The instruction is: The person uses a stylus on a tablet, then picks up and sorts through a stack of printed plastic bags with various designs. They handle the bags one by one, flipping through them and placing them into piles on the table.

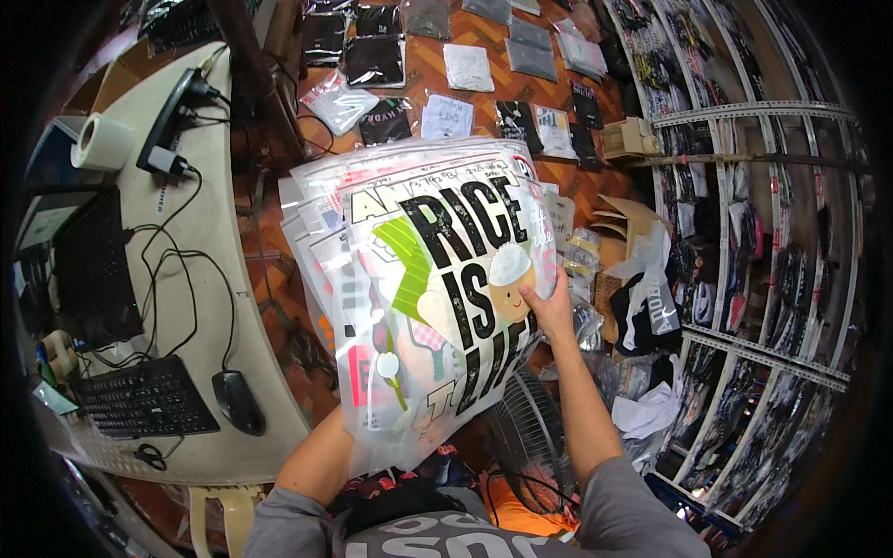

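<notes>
A thick, uneven stack of printed clear film sheets (pixel 437 298) is held up in front of me. On the top one are large black letters, a small smiling cartoon figure in a white cap and a green leafy shape. My right hand (pixel 551 305) grips the stack's right edge, thumb lying on top and the other fingers behind. From the lower left my left forearm runs up under the sheets; the hand itself is hidden behind them. The sheets' corners fan out at the left and droop at the bottom.
On the left, a table carries a keyboard (pixel 144 398), a mouse (pixel 239 403), a power strip (pixel 177 116) and a tape roll (pixel 104 142). Bagged folded garments (pixel 375 61) lie on the floor ahead. Packed shelves (pixel 753 232) line the right; a fan (pixel 528 432) stands close below.
</notes>
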